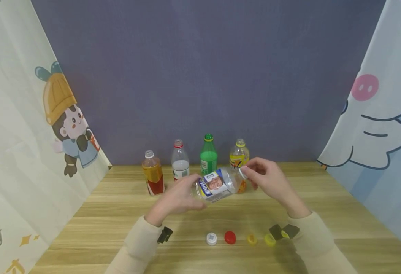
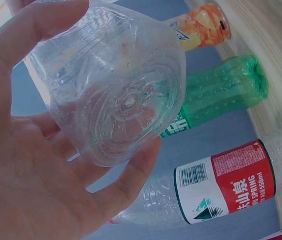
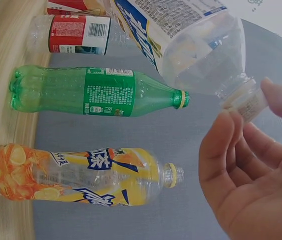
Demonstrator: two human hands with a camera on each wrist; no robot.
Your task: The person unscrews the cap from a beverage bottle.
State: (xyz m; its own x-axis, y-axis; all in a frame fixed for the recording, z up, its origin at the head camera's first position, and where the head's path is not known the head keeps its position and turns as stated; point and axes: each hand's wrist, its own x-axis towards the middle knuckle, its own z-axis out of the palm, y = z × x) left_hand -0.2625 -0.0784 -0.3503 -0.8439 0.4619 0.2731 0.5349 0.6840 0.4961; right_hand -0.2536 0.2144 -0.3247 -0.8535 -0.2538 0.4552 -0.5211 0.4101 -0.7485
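Observation:
A clear plastic bottle (image 1: 217, 185) with a blue, white and yellow label is held tilted above the table, its neck toward the right. My left hand (image 1: 179, 196) grips it near the base; the left wrist view shows the thumb on one side and fingers beneath. At the mouth, my right hand (image 1: 270, 182) pinches a white cap (image 3: 252, 104) between thumb and fingers. The cap touches the neck in the right wrist view, but how firmly it sits I cannot tell. The bottle looks empty.
Behind stand uncapped bottles: one amber and red (image 1: 153, 175), one clear with a red neck ring (image 1: 180, 161), one green (image 1: 208, 154), one yellow and orange (image 1: 238, 156). Nearer lie a white cap (image 1: 211, 239), a red cap (image 1: 230, 237) and two yellowish caps (image 1: 270, 239) on the wooden table (image 1: 101, 224).

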